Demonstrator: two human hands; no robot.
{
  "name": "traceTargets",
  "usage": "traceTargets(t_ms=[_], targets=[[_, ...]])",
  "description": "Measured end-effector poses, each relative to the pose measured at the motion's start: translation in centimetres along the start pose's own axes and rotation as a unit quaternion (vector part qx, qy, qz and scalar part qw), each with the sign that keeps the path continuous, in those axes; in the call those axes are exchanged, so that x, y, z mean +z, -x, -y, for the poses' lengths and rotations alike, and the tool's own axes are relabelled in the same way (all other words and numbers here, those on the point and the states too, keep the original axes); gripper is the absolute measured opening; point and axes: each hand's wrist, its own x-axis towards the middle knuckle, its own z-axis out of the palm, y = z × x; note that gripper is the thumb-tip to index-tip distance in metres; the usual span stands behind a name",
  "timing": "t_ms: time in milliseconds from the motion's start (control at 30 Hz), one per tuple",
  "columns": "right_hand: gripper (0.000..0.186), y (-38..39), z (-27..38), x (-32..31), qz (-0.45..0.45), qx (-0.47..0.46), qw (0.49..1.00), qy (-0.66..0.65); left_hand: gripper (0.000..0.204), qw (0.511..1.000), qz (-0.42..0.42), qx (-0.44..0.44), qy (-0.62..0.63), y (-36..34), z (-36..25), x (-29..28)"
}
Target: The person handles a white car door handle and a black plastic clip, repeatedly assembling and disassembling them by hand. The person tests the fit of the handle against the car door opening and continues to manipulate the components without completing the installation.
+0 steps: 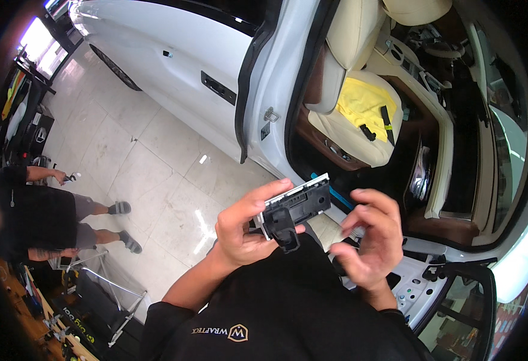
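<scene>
A person's left hand (pixel 238 231) grips a black plastic part (pixel 313 203) with a silvery edge, pinching it at its left end with digits along the upper edge and beneath it. The part is held up in front of the person's chest, tilted so that its right end is higher, and a blocky black piece sticks out from its lower left side. Just to its right is the person's right hand (pixel 377 243), apart from the part, its fingers loosely curled and its thumb spread away from them. Below both hands is the person's black shirt (pixel 276 310), with a small emblem on the chest. Beyond the hands, to the upper right, a white car stands open, showing a cream seat (pixel 324 120) with brown trim. On the seat cushion lies a crumpled yellow cloth (pixel 360 99), with a small black object (pixel 367 133) and a dark strip on it. To the upper left stretches a white car door (pixel 180 51), with a dark, elongated recess (pixel 218 88) in its outer skin. Pale, glossy floor tiles (pixel 155 162) spread below the door. At far left, another person (pixel 47 219) in a dark top and grey shorts holds a small object, near a metal-framed folding chair (pixel 104 301).
</scene>
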Motion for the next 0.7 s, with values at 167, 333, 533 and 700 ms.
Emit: traceTargets(t_ms=[167,333,533,700], targets=[[0.061,-1.8,-2.5,0.3,0.052,-0.047,0.996,-0.053,0.078,0.989,-0.014,-0.050,0.137,-0.3,-0.4,0.4],[0.048,-2.6,-2.6,0.7,0.090,-0.058,0.992,-0.060,0.079,0.973,-0.025,-0.092,0.210,-0.4,-0.1,0.4],[0.056,-2.1,-3.5,1.6,0.069,-0.089,0.994,-0.017,0.087,0.962,-0.058,-0.149,0.223,-0.9,-0.5,0.6],[0.067,-2.1,-4.1,1.6,0.101,-0.096,0.990,0.000,0.084,0.948,-0.085,-0.214,0.221,-1.1,-1.2,0.8]])
